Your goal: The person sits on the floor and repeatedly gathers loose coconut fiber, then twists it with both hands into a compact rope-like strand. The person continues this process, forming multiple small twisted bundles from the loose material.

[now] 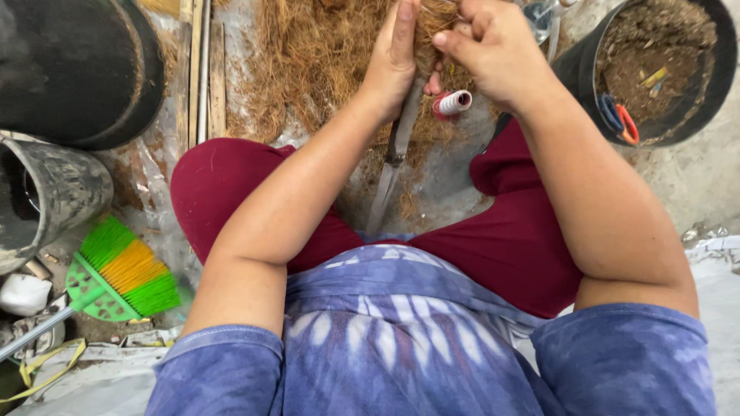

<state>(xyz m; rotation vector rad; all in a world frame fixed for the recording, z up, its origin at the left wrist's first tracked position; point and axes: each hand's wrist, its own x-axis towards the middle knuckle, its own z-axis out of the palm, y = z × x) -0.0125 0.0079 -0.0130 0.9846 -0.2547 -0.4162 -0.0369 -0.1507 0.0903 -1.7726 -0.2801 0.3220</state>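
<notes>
Sitting on the ground with my knees apart, I reach both forearms forward over my lap toward the heap of brown coir fibre [324, 54] on the floor in front of me. My left hand [393, 58] stands on edge, palm turned inward, fingers straight and pressed together, laid flat against a small bundle of fibre [432, 38] that rises between my 2 hands. My right hand [493, 46] is curled, knuckles up, the thumb stretched across toward the left hand and pinching the same bundle with the bent fingers; the fingertips themselves are hidden behind the hand, so I cannot tell exactly how they grip. Both elbows are bent and held out wide, wrists close to each other.

Just below my hands lies a spool of white thread with a red core [453, 102], resting on the fibre. A long knife blade [393, 162] lies on the ground under my left wrist, pointing back toward my lap. To my right stands a black bucket [709, 92] of soil with orange and blue handled scissors [620, 119] inside. To my left sit 2 dark pots [77, 69] and a green and yellow plastic broom [119, 273].
</notes>
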